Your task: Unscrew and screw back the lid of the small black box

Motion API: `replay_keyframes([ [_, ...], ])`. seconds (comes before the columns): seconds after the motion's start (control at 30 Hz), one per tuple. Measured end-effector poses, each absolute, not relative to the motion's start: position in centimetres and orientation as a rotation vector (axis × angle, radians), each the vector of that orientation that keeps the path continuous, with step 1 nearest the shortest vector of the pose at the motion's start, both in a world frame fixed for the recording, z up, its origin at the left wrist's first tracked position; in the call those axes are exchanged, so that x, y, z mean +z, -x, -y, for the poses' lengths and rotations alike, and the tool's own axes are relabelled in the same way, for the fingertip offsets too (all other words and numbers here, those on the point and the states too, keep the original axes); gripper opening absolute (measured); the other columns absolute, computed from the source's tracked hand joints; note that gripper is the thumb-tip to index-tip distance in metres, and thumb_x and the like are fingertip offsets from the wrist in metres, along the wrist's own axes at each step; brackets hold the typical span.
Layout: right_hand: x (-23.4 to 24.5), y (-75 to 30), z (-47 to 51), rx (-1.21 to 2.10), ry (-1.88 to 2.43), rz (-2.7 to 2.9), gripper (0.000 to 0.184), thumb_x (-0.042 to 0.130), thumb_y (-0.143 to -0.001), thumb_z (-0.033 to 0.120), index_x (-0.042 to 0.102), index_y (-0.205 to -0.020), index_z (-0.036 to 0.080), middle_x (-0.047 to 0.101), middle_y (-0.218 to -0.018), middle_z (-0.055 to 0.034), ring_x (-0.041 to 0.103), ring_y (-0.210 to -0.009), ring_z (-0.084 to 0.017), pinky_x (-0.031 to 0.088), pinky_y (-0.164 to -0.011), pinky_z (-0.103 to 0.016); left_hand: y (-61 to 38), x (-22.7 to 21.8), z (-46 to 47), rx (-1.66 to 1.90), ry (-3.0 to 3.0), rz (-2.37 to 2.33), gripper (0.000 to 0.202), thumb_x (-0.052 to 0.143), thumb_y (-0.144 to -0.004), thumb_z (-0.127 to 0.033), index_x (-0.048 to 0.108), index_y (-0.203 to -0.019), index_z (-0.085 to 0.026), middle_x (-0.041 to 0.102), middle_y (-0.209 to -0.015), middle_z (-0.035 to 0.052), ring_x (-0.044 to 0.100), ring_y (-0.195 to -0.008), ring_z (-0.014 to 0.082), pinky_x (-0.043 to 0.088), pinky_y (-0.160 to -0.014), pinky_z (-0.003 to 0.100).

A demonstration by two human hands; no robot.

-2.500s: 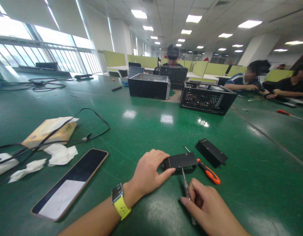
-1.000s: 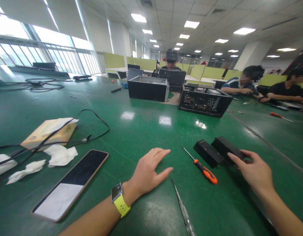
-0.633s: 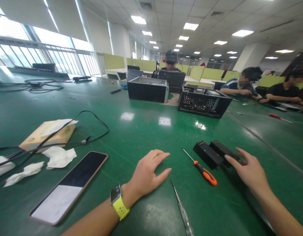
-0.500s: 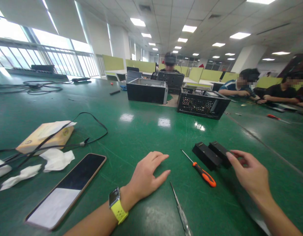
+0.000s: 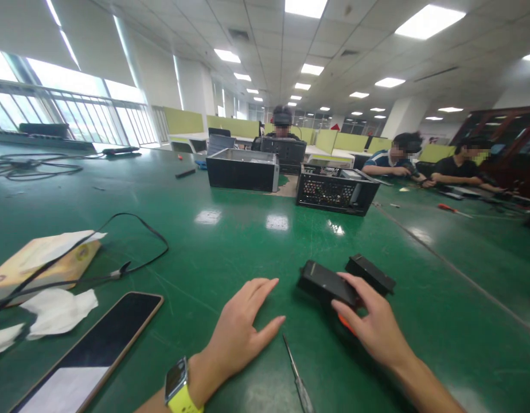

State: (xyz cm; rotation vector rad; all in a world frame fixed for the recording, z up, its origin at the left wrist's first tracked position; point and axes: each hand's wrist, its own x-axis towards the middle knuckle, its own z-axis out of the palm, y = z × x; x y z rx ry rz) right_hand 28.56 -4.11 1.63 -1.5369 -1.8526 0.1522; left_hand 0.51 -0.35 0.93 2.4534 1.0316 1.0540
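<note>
My right hand [image 5: 372, 321] grips a black rectangular box [image 5: 327, 282] by its near right end and holds it above the table. Under the box, most of the orange-and-black screwdriver is hidden; a bit of its orange handle [image 5: 346, 324] shows by my thumb. A second black box [image 5: 370, 273] lies on the green table just beyond my right fingers. My left hand [image 5: 243, 321] rests on the table, empty, with fingers stretched and thumb apart. Close to its thumb lies a thin screwdriver with a clear handle [image 5: 303, 393].
Left of my left hand lies a phone [image 5: 97, 344], with white tissues [image 5: 61, 312], a tissue pack [image 5: 71, 264] and a black cable [image 5: 162, 232] behind it. Two computer cases [image 5: 243, 172] [image 5: 338, 192] stand farther back. Several people [image 5: 396, 158] sit around the table.
My right hand has lifted one black box and carried it left, over the orange screwdriver. My left hand keeps its pose. The view has turned slightly right.
</note>
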Motion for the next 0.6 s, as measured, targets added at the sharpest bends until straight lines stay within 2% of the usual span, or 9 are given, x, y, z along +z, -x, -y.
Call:
replay_keyframes([
  [0.13,1.5,-24.7,5.1,0.353,1.386,2.091,0.048,0.057,-0.090,0.030,0.050,-0.136,0.020,0.061,-0.132,-0.0113,0.057,-0.121,-0.024,0.046,-0.103,-0.038,-0.5,0.4,0.2,1.006,-2.496,-1.091,0.068,0.067,-0.087,-0.035,0.036,-0.146,-0.024,0.053,-0.139,0.0131,0.052,-0.125,0.0308,0.047,-0.103,0.049],
  [0.23,1.5,-23.5,5.4,0.302,1.440,2.158,0.055,0.055,-0.090,0.028,0.044,-0.143,0.018,0.055,-0.139,-0.0137,0.053,-0.127,-0.025,0.044,-0.106,-0.040,-0.5,0.0,0.1,0.941,-2.518,-1.073,0.064,0.063,-0.090,-0.034,0.035,-0.147,-0.024,0.055,-0.138,0.0127,0.054,-0.123,0.0299,0.048,-0.102,0.048],
  [0.3,2.0,-23.2,5.7,0.190,1.491,2.144,0.051,0.056,-0.089,0.030,0.049,-0.138,0.016,0.056,-0.137,-0.0155,0.054,-0.125,-0.027,0.044,-0.105,-0.041,-0.5,-0.2,0.0,0.898,-2.526,-1.050,0.056,0.060,-0.093,-0.034,0.041,-0.144,-0.023,0.059,-0.133,0.0119,0.057,-0.119,0.0288,0.049,-0.100,0.047],
  [0.4,2.8,-22.3,6.3,0.165,1.597,2.263,0.027,0.064,-0.081,0.037,0.068,-0.101,0.019,0.072,-0.106,-0.0110,0.067,-0.098,-0.027,0.052,-0.085,-0.038,-0.5,-0.1,-0.1,0.876,-2.531,-1.035,0.046,0.060,-0.093,-0.036,0.050,-0.136,-0.023,0.064,-0.126,0.0106,0.060,-0.112,0.0279,0.052,-0.095,0.045],
  [0.47,2.6,-21.4,6.5,0.275,1.706,2.498,0.013,0.068,-0.076,0.033,0.070,-0.079,0.020,0.075,-0.083,-0.0069,0.070,-0.074,-0.025,0.052,-0.065,-0.032,-0.6,0.1,-0.1,0.907,-2.526,-1.049,0.042,0.063,-0.090,-0.037,0.056,-0.129,-0.023,0.066,-0.121,0.0101,0.062,-0.108,0.0279,0.054,-0.091,0.044],
  [0.53,1.8,-20.6,6.6,0.379,1.755,2.697,0.005,0.067,-0.073,0.022,0.071,-0.071,0.020,0.076,-0.073,-0.0064,0.070,-0.061,-0.023,0.045,-0.052,-0.026,-0.6,0.4,-0.1,0.939,-2.517,-1.065,0.037,0.065,-0.088,-0.037,0.061,-0.122,-0.023,0.067,-0.116,0.0094,0.064,-0.103,0.0276,0.055,-0.088,0.042],
  [0.6,0.7,-20.3,6.8,0.447,1.715,2.776,0.010,0.066,-0.071,0.014,0.072,-0.066,0.021,0.076,-0.067,-0.0049,0.068,-0.054,-0.021,0.039,-0.047,-0.023,-0.6,0.6,0.0,0.951,-2.514,-1.064,0.033,0.065,-0.088,-0.037,0.063,-0.117,-0.023,0.068,-0.112,0.0091,0.065,-0.099,0.0271,0.056,-0.086,0.041],
])
